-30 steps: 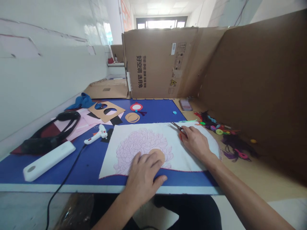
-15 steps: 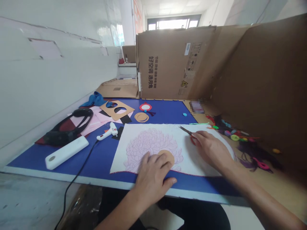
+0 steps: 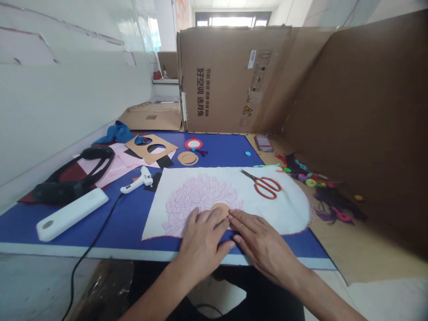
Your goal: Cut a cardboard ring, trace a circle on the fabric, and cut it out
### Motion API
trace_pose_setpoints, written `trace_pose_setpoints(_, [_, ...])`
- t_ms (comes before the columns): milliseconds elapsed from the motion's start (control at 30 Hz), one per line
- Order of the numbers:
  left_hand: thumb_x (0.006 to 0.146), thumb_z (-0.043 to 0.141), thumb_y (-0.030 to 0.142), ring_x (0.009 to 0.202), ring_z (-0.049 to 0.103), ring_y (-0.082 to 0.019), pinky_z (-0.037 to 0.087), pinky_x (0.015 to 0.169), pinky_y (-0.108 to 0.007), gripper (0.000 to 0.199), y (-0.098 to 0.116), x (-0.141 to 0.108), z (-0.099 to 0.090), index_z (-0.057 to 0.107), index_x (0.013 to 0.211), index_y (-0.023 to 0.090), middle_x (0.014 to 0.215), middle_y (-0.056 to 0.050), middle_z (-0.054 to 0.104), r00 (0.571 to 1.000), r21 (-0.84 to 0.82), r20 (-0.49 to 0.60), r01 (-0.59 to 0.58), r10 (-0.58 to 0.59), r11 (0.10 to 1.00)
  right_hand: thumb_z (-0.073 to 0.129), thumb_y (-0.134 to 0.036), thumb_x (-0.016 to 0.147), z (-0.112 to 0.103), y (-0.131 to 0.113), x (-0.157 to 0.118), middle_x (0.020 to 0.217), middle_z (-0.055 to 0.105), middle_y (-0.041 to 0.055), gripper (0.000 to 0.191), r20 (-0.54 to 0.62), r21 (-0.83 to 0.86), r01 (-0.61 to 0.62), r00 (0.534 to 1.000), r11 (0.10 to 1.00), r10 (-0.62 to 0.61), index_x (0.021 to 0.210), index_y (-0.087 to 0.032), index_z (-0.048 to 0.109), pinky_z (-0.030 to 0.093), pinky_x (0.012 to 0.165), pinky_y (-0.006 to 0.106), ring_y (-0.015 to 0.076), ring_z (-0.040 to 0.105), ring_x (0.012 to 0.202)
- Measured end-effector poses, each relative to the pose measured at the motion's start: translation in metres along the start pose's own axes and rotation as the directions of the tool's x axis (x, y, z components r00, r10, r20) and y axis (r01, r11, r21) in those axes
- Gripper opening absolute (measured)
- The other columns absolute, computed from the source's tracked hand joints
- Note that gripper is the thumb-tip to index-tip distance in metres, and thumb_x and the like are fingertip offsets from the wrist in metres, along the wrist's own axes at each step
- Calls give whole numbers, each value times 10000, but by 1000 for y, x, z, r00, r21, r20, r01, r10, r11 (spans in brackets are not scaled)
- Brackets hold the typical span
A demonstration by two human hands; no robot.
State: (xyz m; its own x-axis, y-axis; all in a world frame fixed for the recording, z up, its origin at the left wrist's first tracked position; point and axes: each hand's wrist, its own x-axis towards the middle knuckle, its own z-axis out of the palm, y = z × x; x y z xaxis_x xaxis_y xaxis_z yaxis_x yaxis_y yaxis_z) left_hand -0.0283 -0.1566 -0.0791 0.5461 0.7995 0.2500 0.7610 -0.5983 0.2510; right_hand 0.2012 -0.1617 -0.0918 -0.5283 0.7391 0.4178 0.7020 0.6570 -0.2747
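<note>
Left hand and right hand both open and flat, with nothing gripped and no fist. Fingertips of the left hand at the edge of a round tan paper disc, those of the right just beside it or touching, too close to tell. Disc on a white cloth with a pink flower drawing, and cloth on the blue bench, near the front edge.

Some danger here. With too hard a push, a slide of the disc across the flower. With a loose cloth, a slip over the bench edge. Orange-handled scissors on the cloth, not held: after a bump, maybe a poke or a snip in the cloth. A glue gun just beside the cloth, its black cord hanging off the bench: with a tug on the cord, maybe a fall of the gun onto the cloth.

As for containers, only a flat cardboard box by the wall and a tall cardboard box past the bench, insides hidden, so no telling what is in them.
</note>
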Motion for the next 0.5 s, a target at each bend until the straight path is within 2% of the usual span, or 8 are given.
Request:
trace_pose_setpoints(167, [1066,581,545,1414,554,-325,381,1218,-616,485,-4,-2,-2,625,1478,292,1596,-59,605,1000,-3,20,-8,8,1000,560,-226,1073,4,0,-4,1552,657,136,500,7,-15,-5,1000,1000,5,1569,-256,613,582,1122,581,338,652,1403])
trace_pose_setpoints(267, [1057,609,532,1428,548,-324,366,1232,-625,493,-4,-3,-2,614,1487,291,1610,-60,595,1000,-12,25,-3,3,1000,560,-215,1067,-4,9,4,1534,673,129,494,30,-8,-9,1000,1000,9,1555,-255,620,586,1108,549,328,670,1373])
trace_pose_setpoints(367, [1051,629,521,1426,552,-324,366,1227,-639,479,-3,-2,-1,615,1480,310,1602,-49,603,1000,-15,27,7,-7,1000,530,-151,1052,-19,36,32,1452,726,140,457,5,-9,-43,999,999,43,1486,-195,667,573,1102,491,309,703,1306])
trace_pose_setpoints(500, [1046,638,515,1419,560,-327,368,1229,-639,461,-3,-2,0,635,1459,310,1567,-50,633,1000,-9,25,11,-11,1000,585,-139,1029,-29,86,97,1343,777,117,358,-36,-56,-234,972,971,232,1338,-204,754,553,1059,390,286,738,1209])
